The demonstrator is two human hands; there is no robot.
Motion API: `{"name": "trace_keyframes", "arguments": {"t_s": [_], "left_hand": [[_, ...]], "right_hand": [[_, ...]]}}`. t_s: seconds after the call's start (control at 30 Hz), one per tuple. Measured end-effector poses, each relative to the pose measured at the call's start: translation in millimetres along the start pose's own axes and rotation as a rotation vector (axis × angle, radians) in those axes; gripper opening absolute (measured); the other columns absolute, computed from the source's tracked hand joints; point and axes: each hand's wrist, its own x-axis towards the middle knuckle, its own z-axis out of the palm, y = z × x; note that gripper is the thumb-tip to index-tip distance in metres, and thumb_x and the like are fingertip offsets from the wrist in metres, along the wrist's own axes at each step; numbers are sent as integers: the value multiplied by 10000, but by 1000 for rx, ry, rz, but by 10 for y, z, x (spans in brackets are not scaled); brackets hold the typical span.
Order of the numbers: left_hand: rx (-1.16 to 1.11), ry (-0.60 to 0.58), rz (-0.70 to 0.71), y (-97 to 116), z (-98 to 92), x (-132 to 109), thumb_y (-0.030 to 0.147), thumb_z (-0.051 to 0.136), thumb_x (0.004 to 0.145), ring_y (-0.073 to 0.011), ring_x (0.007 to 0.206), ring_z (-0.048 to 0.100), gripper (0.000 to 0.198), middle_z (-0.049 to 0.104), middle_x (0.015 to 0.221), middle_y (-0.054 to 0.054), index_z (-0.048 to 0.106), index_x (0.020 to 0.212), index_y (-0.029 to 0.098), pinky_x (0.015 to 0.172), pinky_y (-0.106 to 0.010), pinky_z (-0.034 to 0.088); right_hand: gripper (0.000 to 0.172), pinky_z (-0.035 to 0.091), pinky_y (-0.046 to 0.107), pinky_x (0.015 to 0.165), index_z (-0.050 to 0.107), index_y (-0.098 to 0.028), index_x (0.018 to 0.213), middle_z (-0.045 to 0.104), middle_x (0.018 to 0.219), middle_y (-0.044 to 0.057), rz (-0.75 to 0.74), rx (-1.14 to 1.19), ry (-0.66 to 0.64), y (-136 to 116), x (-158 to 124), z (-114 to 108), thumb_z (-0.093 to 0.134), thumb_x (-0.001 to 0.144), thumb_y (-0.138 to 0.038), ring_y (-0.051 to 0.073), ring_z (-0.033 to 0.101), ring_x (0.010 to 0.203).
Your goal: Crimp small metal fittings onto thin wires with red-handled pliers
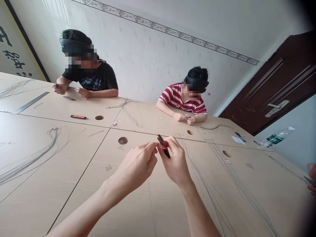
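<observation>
In the middle of the head view, my right hand (176, 161) is closed around small pliers (161, 141) with red and black handles. The metal jaws point up and away from me. My left hand (139, 161) is closed in a pinch, its fingertips right beside the jaws. A thin wire (150, 200) trails down from below my left hand toward the near edge of the view; my fingers hide its upper end. Both hands are raised over the wooden table (123, 204).
Bundles of thin wire lie left (46, 148) and right (202, 177). Across the table sit two people (98, 79) (170, 95) handling small things. A box cutter (78, 117), a steel ruler (32, 102), a bottle (277, 137) and round table holes (122, 141) surround me. Another person's hand (311, 177) shows at right.
</observation>
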Motion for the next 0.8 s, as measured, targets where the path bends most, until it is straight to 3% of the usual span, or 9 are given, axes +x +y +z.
{"name": "trace_keyframes", "arguments": {"t_s": [0.13, 0.3, 0.47, 0.63, 0.8], "left_hand": [[-46, -11, -31, -38, -66, 10, 152, 413, 898, -209, 785, 678, 280, 729, 881, -57, 661, 1017, 208, 577, -271, 468], [-137, 38, -189, -101, -227, 32, 319, 455, 934, -187, 684, 660, 264, 733, 803, -30, 695, 933, 208, 533, -272, 456], [-280, 50, -241, -163, -247, 88, 364, 524, 909, -217, 886, 683, 231, 738, 905, -39, 689, 916, 203, 705, -312, 521], [-598, -80, -203, -213, -194, 141, 327, 581, 885, -220, 1050, 652, 258, 710, 1097, -87, 658, 1069, 163, 933, -361, 506], [-670, -169, -198, -233, -200, 138, 298, 591, 884, -179, 878, 643, 189, 706, 876, -42, 685, 984, 168, 840, -329, 515]], "right_hand": [[163, 382, 265, 649, 482, -214, 766, 494, 795, -2, -3, 3, -11, 17, 15, -33, 510, 927, -222, 143, 475, 698], [157, 385, 259, 672, 495, -209, 775, 482, 789, -8, -35, 19, -19, 6, 12, -66, 509, 932, -212, 136, 459, 708], [171, 384, 254, 661, 489, -210, 768, 483, 787, -12, -30, 24, -50, -9, -10, -75, 517, 936, -232, 132, 457, 705], [144, 394, 255, 666, 507, -208, 787, 504, 813, -4, -36, 24, -96, -33, -20, -87, 510, 931, -204, 134, 475, 722], [109, 403, 272, 690, 544, -204, 814, 527, 823, 8, -29, 14, -130, -67, -20, -102, 514, 915, -177, 150, 500, 752]]}}
